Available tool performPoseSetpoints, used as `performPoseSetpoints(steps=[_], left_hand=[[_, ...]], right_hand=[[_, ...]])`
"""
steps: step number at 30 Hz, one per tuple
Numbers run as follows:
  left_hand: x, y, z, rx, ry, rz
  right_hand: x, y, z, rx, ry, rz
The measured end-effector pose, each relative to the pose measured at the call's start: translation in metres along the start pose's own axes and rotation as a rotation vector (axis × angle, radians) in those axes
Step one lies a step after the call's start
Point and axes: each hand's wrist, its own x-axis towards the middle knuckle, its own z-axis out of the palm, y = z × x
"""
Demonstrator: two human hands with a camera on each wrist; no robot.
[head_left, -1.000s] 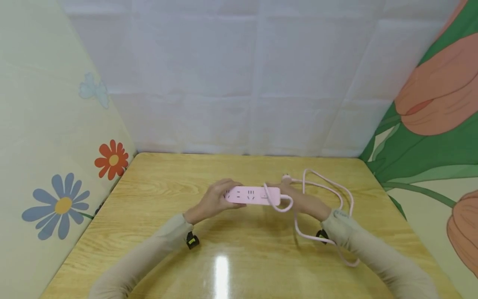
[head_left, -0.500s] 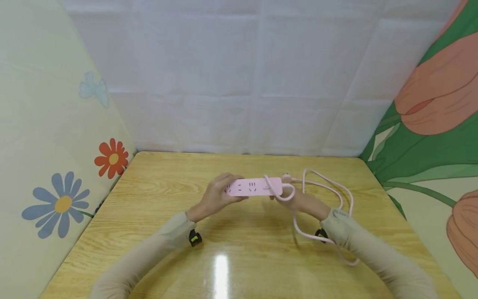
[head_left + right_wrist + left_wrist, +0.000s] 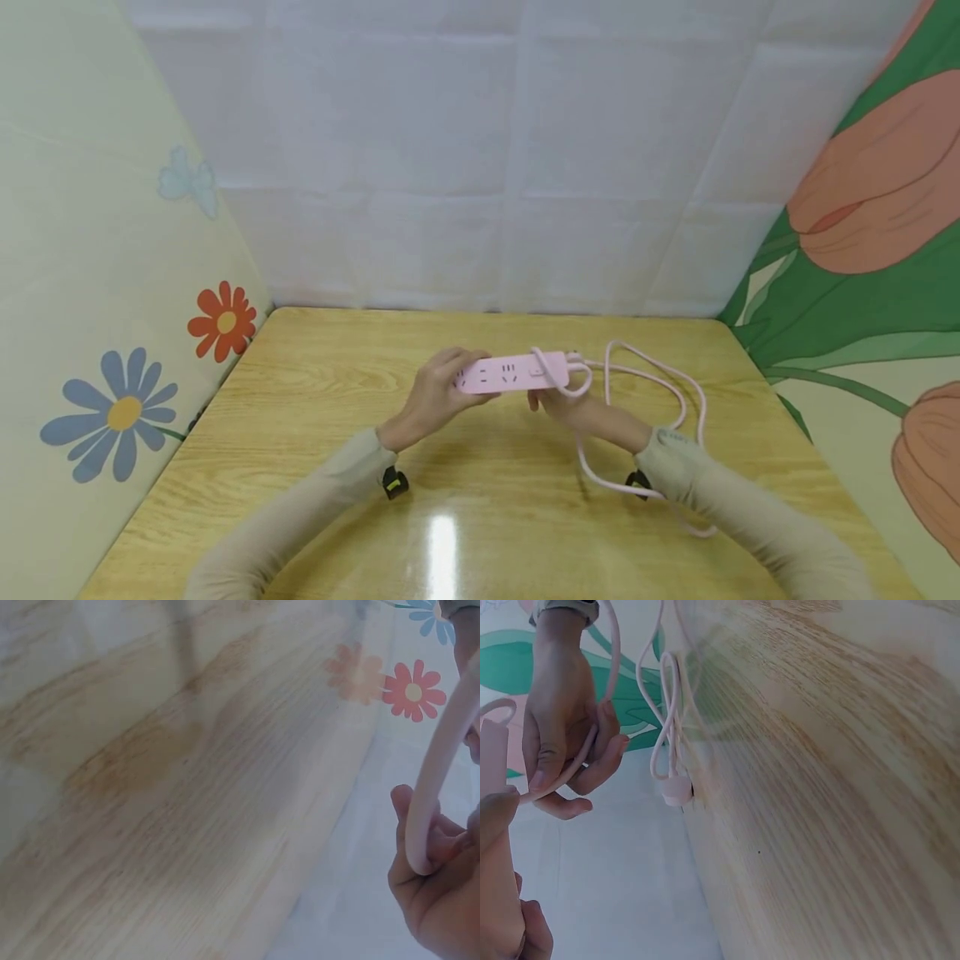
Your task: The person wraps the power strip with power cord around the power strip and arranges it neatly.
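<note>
My left hand (image 3: pixel 438 392) grips the left end of a pink power strip (image 3: pixel 491 375), its socket face turned up toward the head camera. In the left wrist view the left thumb (image 3: pixel 496 817) lies along the strip (image 3: pixel 495 877). The strip's pink cord (image 3: pixel 557 375) loops across the face near its right end. Just below that end, my right hand (image 3: pixel 566 407) pinches the cord. Seen from the left wrist, the right hand (image 3: pixel 566 720) holds the cord (image 3: pixel 577 761) between thumb and fingers, and the cord runs on over its palm.
Slack cord (image 3: pixel 701 400) lies in loops on the wooden table (image 3: pixel 337 358) at the right, partly under the right forearm. The plug (image 3: pixel 676 790) rests on the tabletop. A white cloth (image 3: pixel 390 167) hangs behind, with flower-printed panels on either side.
The strip has risen slightly and its right end now tilts upward. My right hand has come from behind the strip to below its right end, with the cord.
</note>
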Motion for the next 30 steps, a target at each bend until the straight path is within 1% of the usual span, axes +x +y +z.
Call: performPoseSetpoints(steps=[2,4,9,12,15,20,22,27,30], left_hand=[[0.0,0.001,0.0,0.006,0.001,0.001],[0.0,0.001,0.0,0.013,0.004,0.001],[0.0,0.0,-0.001,0.033,0.015,-0.02],[0.001,0.0,-0.002,0.038,0.024,-0.036],[0.002,0.001,-0.003,0.042,0.035,-0.053],[0.003,0.002,-0.004,0.047,0.042,-0.096],[0.004,0.002,-0.004,0.049,0.049,-0.113],[0.005,0.0,-0.004,0.071,0.072,-0.139],[0.004,-0.002,-0.005,0.091,0.074,-0.151]], right_hand=[[-0.003,-0.001,0.002,-0.043,-0.049,-0.021],[-0.005,-0.004,0.002,-0.103,-0.078,-0.032],[-0.003,-0.008,0.003,-0.048,-0.133,0.09],[-0.002,-0.011,0.003,-0.026,-0.161,0.126],[0.0,-0.014,0.003,-0.034,-0.181,0.138],[0.002,-0.018,0.002,-0.115,-0.238,0.167],[0.003,-0.02,0.002,-0.124,-0.262,0.163],[0.004,-0.025,0.002,-0.104,-0.3,0.133],[0.001,-0.027,0.001,-0.055,-0.327,0.155]])
